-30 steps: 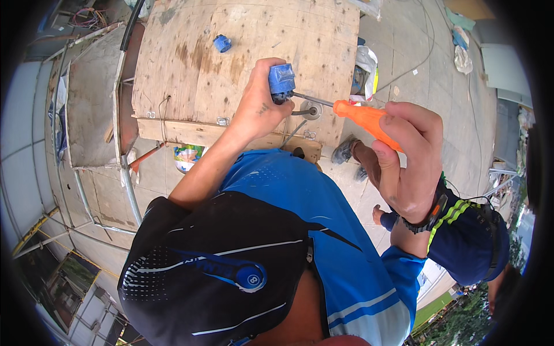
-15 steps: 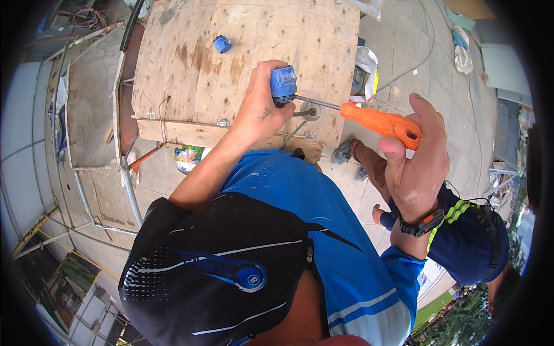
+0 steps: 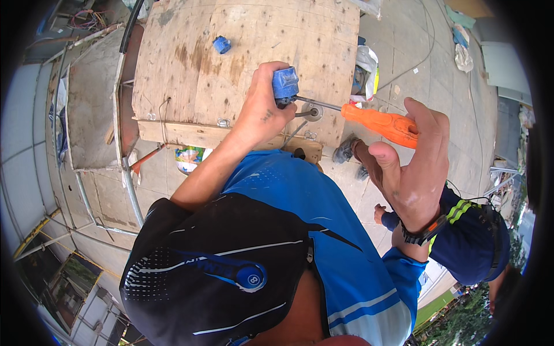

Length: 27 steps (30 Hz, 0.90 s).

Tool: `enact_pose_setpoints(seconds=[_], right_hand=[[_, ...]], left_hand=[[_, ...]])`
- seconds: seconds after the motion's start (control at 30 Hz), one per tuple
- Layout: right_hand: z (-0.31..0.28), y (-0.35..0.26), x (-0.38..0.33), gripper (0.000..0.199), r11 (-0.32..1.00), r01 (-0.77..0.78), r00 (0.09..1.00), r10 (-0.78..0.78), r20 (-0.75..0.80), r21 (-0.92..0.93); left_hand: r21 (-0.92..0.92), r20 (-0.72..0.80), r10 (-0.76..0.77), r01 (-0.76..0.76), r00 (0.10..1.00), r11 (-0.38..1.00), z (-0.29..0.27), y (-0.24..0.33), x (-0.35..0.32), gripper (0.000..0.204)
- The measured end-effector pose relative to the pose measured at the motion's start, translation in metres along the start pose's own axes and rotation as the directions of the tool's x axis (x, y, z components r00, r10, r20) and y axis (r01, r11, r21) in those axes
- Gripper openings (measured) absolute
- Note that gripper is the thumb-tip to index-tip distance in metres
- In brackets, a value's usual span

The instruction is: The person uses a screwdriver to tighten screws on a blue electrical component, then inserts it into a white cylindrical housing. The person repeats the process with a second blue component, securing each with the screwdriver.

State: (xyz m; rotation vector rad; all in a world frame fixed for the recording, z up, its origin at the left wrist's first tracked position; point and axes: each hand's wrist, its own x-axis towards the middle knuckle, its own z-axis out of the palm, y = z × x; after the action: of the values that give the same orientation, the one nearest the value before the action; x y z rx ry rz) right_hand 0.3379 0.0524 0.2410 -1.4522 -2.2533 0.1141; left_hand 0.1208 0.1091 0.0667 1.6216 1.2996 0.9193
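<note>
Holds a blue connector (image 3: pixel 285 82) in the left hand (image 3: pixel 262 112), fingers (image 3: pixel 271 67) closed round its side, over the near part of a wooden worktop (image 3: pixel 179 75). Points an orange screwdriver (image 3: pixel 378 122) at the connector's dark lower end (exact contact too small to tell). Has the right hand (image 3: pixel 418 167) partly open, thumb off the handle, bent fingers by its butt end. Has a second blue piece (image 3: pixel 221 44) farther off on the worktop, a dark cable (image 3: pixel 303 113) just below the connector.

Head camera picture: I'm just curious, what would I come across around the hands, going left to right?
Grey framed panel → loose blue piece → left hand, holding a blue connector → orange screwdriver handle → right hand.
</note>
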Motion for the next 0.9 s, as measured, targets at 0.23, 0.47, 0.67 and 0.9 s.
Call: enact_pose_setpoints(seconds=[0.23, 0.47, 0.67, 0.9], right_hand=[[0.004, 0.012, -0.003, 0.044, 0.999, -0.021, 1.0, 0.02, 0.018, 0.047], [-0.006, 0.021, 0.022, 0.036, 0.958, 0.26, 0.965, -0.263, 0.009, 0.119], [-0.006, 0.028, 0.056, 0.031, 0.911, 0.33, 0.934, -0.353, 0.052, 0.249], [-0.001, 0.018, 0.076, 0.031, 0.932, 0.24, 0.952, -0.28, 0.12, 0.273]], left_hand=[[-0.042, 0.02, -0.023, 0.023, 1.0, 0.999, -0.002, -0.002, 0.002, 0.069], [-0.159, 0.1, -0.049, 0.065, 0.994, 0.985, -0.004, 0.012, 0.002, 0.069], [-0.275, 0.17, -0.124, 0.168, 0.978, 0.947, -0.013, 0.013, 0.014, 0.068], [-0.244, 0.135, -0.137, 0.167, 0.981, 0.955, -0.017, 0.01, 0.015, 0.066]])
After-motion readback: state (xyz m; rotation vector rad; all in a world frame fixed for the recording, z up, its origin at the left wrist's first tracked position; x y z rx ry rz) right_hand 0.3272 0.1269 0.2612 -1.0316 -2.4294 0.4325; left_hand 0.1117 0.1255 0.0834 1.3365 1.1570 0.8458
